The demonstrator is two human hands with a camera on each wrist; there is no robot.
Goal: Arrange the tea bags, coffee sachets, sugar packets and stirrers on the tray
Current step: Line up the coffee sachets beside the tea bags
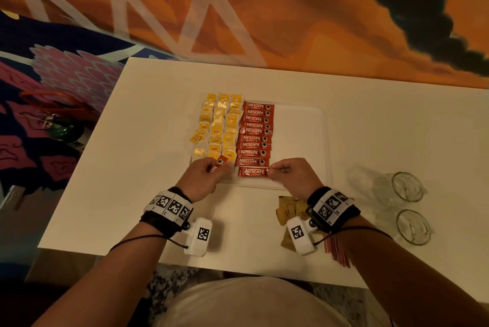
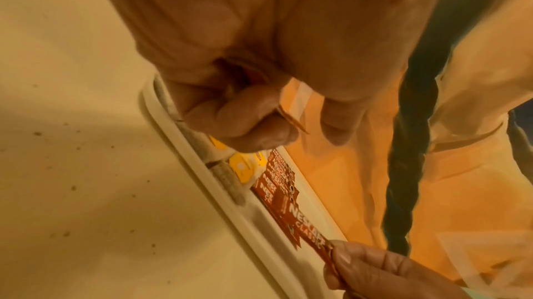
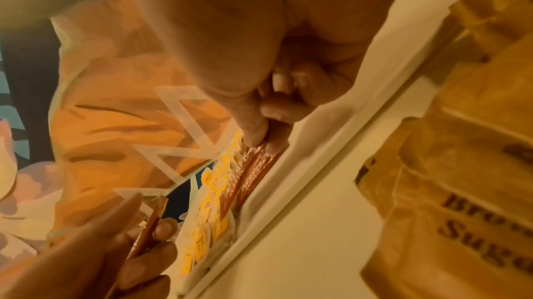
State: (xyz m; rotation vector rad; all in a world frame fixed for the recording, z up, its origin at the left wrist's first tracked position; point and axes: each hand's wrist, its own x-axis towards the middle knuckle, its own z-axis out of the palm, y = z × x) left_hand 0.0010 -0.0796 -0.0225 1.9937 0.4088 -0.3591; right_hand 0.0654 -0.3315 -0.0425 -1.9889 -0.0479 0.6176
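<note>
A white tray (image 1: pixel 299 141) lies on the white table. Yellow tea bags (image 1: pixel 219 125) fill its left part in three columns. Red Nescafe coffee sachets (image 1: pixel 255 138) form one column beside them. My right hand (image 1: pixel 287 172) pinches the right end of the nearest sachet (image 1: pixel 252 172), which lies flat at the tray's front edge; the right wrist view shows thumb and finger on its end (image 3: pixel 264 151). My left hand (image 1: pixel 203 176) grips another red sachet (image 1: pixel 218 164), tilted above the front tea bags. Brown sugar packets (image 1: pixel 289 210) and red stirrers (image 1: pixel 340 251) lie under my right wrist.
Two clear drinking glasses (image 1: pixel 407 186) (image 1: pixel 412 226) lie at the right of the table. The tray's right half (image 1: pixel 299 125) holds nothing. Beyond the table's left edge, on the patterned carpet, sits a dark round object (image 1: pixel 64 131).
</note>
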